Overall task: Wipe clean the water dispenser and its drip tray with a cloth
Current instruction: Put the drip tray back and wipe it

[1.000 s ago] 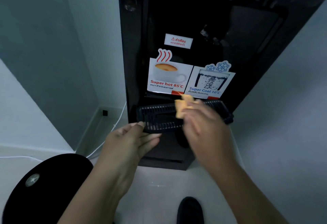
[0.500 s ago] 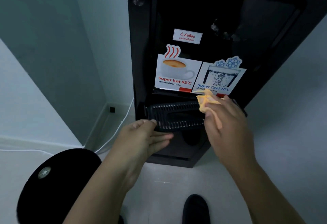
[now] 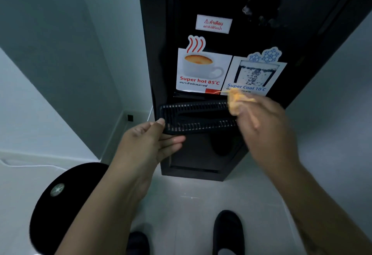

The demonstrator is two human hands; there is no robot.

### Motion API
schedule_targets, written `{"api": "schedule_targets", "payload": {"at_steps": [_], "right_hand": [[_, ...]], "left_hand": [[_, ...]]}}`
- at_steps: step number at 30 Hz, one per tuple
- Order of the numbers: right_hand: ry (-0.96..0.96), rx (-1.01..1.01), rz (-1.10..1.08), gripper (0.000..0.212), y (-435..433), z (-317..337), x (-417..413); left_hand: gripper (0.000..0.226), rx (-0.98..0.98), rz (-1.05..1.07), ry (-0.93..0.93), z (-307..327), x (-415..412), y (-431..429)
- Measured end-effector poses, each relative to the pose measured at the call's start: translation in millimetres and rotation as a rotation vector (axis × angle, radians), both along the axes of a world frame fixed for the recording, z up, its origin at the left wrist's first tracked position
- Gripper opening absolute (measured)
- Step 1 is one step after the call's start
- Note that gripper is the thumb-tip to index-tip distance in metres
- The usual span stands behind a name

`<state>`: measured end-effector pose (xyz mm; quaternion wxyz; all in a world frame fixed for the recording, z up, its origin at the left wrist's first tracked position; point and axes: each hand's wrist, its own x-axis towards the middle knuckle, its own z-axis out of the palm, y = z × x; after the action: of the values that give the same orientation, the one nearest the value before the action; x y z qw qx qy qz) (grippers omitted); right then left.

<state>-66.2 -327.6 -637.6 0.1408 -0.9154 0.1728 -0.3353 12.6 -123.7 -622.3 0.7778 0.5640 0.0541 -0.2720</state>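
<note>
Drip tray (image 3: 193,118) at front of water dispenser (image 3: 161,53), just under hot/cold stickers (image 3: 203,71). Left hand (image 3: 149,144) pinches tray's 7 o'clock corner, thumb on top, fingers beneath. Right hand (image 3: 265,130), blurred, bunched round yellow cloth (image 3: 235,101) at tray's 3 o'clock end. Best: brace tray level, drag cloth along grille toward 9 o'clock, light pressure, work into slots and rim.

Water dispenser (image 3: 314,23) — cup sticker (image 3: 203,69) "Super hot 85°C"; glass sticker (image 3: 256,73) "Super Cool 10°C"

Pale floor (image 3: 191,200): black water dispenser (image 3: 201,154) stands in corner; round black disc (image 3: 66,210) left; dark shoes (image 3: 227,232) near.
</note>
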Motion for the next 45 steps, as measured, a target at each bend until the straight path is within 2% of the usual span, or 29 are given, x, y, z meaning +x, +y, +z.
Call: {"api": "schedule_targets", "payload": {"at_steps": [3,9,11,13,16,18,20,22,26,28,31,33,36,41,43,45], "right_hand": [[0.008,0.038,-0.056,0.029,6,1,0],[0.164,-0.074,0.309,0.033,75,3,33],[0.164,-0.093,0.264,0.034,63,5,32],[0.108,-0.077,0.123,0.034,34,5,22],[0.028,0.116,-0.110,0.038,-1,6,3],[0.005,0.151,-0.174,0.036,3,5,4],[0.046,0.069,-0.085,0.035,22,6,15],[0.113,-0.016,0.097,0.035,47,6,27],[0.164,-0.047,0.276,0.030,67,11,37],[0.177,-0.070,0.223,0.030,42,10,28],[0.065,0.016,-0.082,0.034,1,7,6],[0.010,0.050,-0.188,0.033,0,3,2],[0.034,-0.048,0.017,0.031,32,2,15],[0.153,-0.059,0.277,0.034,61,7,29],[0.169,-0.061,0.244,0.032,40,8,23],[0.153,-0.035,0.104,0.032,11,10,11]], "left_hand": [[0.030,-0.012,-0.033,0.015,0,-3,-3],[0.027,0.018,-0.016,-0.029,0,-3,-7],[0.025,0.011,0.019,-0.031,0,-1,-2],[0.027,-0.002,0.038,-0.019,0,1,3],[0.033,-0.004,0.009,0.005,-1,0,4],[0.035,-0.003,0.000,0.007,-2,-3,0],[0.033,0.002,0.028,-0.002,-3,-5,-7],[0.028,0.002,0.057,-0.016,-4,-7,-12],[0.027,0.048,0.075,-0.039,-5,-8,-13],[0.027,0.034,0.087,-0.032,-5,-7,-9],[0.028,0.022,0.088,-0.017,-3,-4,-3],[0.031,-0.011,0.070,0.017,-2,-4,-2],[0.032,-0.069,0.069,0.063,-1,-8,-6],[0.025,-0.101,0.055,0.090,0,-8,-4],[0.025,-0.100,0.057,0.088,0,-7,-3],[0.025,-0.102,0.064,0.086,-1,-5,-2]]}}
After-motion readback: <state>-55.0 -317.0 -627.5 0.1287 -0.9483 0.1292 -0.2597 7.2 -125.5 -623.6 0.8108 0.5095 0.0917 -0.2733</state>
